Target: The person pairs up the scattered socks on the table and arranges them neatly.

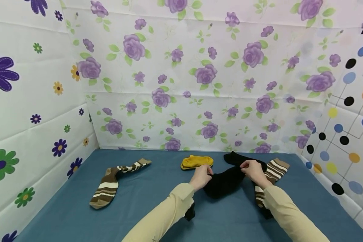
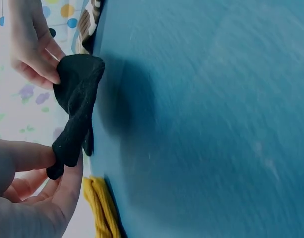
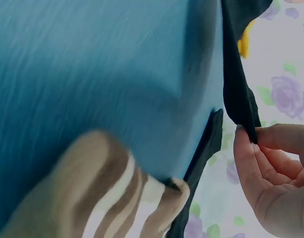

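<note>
A black sock (image 1: 224, 183) is stretched between both hands, lifted off the blue surface. At its left end the left hand (image 1: 201, 177) pinches the fabric between thumb and fingers. The right hand (image 1: 255, 172) pinches the other end. In the left wrist view the black sock (image 2: 78, 106) hangs bunched and twisted between the two grips. Behind the right hand lies another black sock (image 1: 240, 159), partly over a brown-and-white striped sock (image 1: 276, 169). A folded yellow sock bundle (image 1: 196, 162) lies just beyond the left hand.
A second striped sock (image 1: 106, 188) lies bent at the left of the blue-covered table (image 1: 145, 205). Floral cloth walls (image 1: 181, 114) enclose the back and sides. A small black thing (image 1: 190, 212), partly hidden, shows by the left sleeve.
</note>
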`<control>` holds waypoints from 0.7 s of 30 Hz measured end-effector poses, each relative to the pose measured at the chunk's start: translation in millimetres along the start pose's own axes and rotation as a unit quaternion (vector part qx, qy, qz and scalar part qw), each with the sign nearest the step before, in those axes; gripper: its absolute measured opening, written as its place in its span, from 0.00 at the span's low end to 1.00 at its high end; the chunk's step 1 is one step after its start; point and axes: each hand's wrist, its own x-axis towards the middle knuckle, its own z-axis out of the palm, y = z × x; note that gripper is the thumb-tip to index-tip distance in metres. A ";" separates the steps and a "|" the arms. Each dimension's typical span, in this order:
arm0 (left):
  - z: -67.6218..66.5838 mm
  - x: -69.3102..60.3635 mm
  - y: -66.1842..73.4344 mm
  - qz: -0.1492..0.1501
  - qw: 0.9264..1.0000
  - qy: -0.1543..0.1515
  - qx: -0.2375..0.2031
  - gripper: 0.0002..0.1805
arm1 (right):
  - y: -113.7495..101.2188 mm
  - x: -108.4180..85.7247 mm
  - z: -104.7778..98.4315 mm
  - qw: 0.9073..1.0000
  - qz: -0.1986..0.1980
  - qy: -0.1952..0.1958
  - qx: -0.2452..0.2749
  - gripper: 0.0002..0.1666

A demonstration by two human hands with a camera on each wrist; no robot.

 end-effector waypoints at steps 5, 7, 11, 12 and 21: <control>-12.5 1.5 -3.5 -0.002 1.000 0.002 0.000 0.06 | -8.3 -2.7 -0.1 0.997 0.032 -0.023 0.070 0.06; -18.6 1.7 -4.1 -0.002 1.000 0.002 -0.004 0.05 | -10.4 -3.0 0.0 0.994 0.044 -0.029 0.097 0.06; -30.2 2.4 -8.0 -0.011 1.000 0.001 -0.008 0.05 | -15.5 -4.0 1.4 0.987 0.058 -0.037 0.144 0.06; -32.6 2.8 -9.3 -0.014 1.000 0.001 -0.008 0.06 | -16.5 -4.1 1.8 0.986 0.056 -0.040 0.151 0.06; -50.2 2.4 -19.3 -0.019 1.000 0.011 0.007 0.06 | -29.7 -5.3 8.0 0.984 0.037 -0.051 0.167 0.05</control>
